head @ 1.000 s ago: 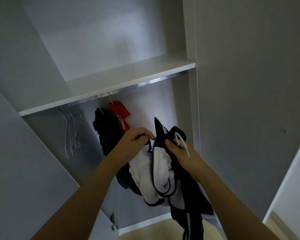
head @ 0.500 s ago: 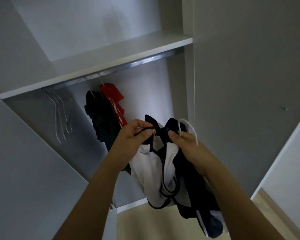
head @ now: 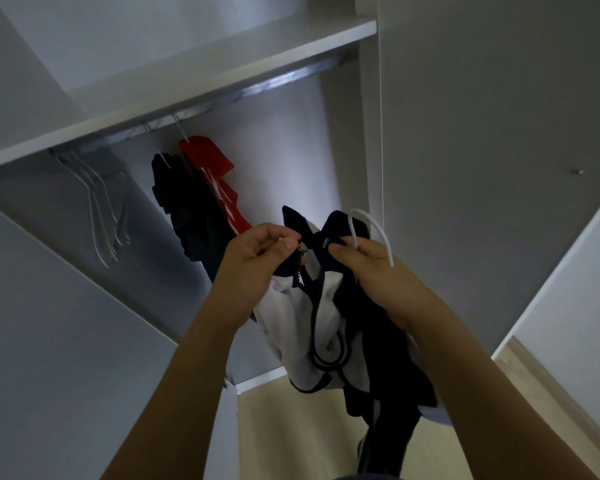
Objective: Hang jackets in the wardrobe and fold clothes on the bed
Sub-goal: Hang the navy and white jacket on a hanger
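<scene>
Both our hands are up at centre frame on the navy-and-white jacket (head: 326, 327), which hangs bunched below them. Left hand (head: 253, 265) pinches the zipper pull (head: 302, 249) at the collar; right hand (head: 371, 268) grips the other collar edge together with the white hanger hook (head: 371, 226). Risks: zipper teeth look misaligned, so a pull could jam or snag the lining; the bunched weight could drag the jacket off the hanger, whose shoulders we cannot see. Further in, at 10 o'clock, the red jacket (head: 215, 181) and dark jacket (head: 177, 199) crowd the rail (head: 257, 90); the free stretch sits at 1 o'clock. Spare hangers (head: 101, 209) at 9 o'clock could tangle.
</scene>
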A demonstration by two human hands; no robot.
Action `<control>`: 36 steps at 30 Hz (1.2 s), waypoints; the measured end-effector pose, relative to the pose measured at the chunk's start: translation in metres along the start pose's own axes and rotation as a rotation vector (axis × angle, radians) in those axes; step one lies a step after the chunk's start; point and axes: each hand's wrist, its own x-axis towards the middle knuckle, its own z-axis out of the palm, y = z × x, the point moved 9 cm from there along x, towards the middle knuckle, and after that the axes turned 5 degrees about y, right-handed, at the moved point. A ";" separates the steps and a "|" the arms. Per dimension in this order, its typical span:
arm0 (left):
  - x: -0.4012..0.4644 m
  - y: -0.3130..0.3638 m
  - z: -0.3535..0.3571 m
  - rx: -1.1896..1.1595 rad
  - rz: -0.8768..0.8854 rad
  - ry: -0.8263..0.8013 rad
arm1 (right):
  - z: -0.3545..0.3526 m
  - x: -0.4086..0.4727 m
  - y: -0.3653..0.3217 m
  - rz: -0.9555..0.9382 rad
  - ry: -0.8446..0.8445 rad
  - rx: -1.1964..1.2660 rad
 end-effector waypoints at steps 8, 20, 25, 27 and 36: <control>-0.004 0.003 0.013 0.039 0.018 -0.079 | 0.003 -0.006 0.000 0.004 -0.073 -0.004; -0.006 0.004 0.015 0.047 0.019 -0.093 | 0.010 -0.010 -0.001 0.047 -0.121 -0.013; -0.009 0.007 0.014 0.058 0.016 -0.111 | 0.014 -0.013 -0.001 0.076 -0.155 0.015; -0.010 0.008 0.014 0.074 0.018 -0.122 | 0.014 -0.013 -0.002 0.070 -0.151 0.023; -0.015 0.014 0.015 0.142 0.055 -0.141 | 0.005 -0.016 -0.006 0.030 -0.087 0.064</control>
